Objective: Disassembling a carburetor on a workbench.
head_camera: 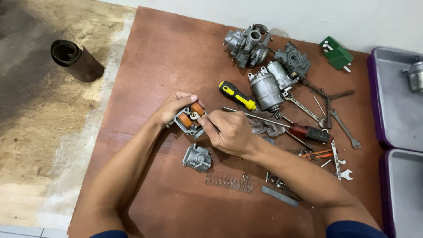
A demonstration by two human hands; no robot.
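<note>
On the brown board [145, 75], the left hand [172, 107] is closed around the outer side of a small carburetor body [190, 119], holding it just above the board with its open float chamber and orange floats [192, 114] facing up. The right hand [229, 131] has its fingertips pinched together at the body's near edge, on some small part I cannot make out. The metal casting looks rigid and fairly weighty, best gripped by its sides, while the floats seem light and fragile; its long axis runs diagonally, from lower left up to the right.
</note>
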